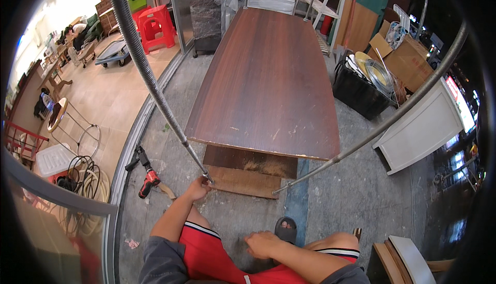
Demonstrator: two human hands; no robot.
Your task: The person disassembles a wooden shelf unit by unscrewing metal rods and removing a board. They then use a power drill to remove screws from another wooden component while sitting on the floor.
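My left hand point(198, 189) pinches the low end of a threaded metal rod point(151, 76), where a small nut-like collar shows. This rod rises from the corner of a brown wooden board point(244, 182) on the floor. A second metal rod point(372, 129) rises from that board's other near corner. Above it lie a narrower dark board point(267, 164) sprinkled with sawdust and a large wood-grain panel point(267, 82) with chipped near edges. My right hand point(263, 244) hangs loosely curled between my knees, away from the boards; its palm is hidden.
A red and black cordless power tool point(149, 179) lies left of the boards. Beyond it runs a metal door track point(135, 144). At right are a black bin point(358, 90) of scraps and a white cabinet-like piece point(422, 129). A white ladder point(321, 3) stands behind the panel.
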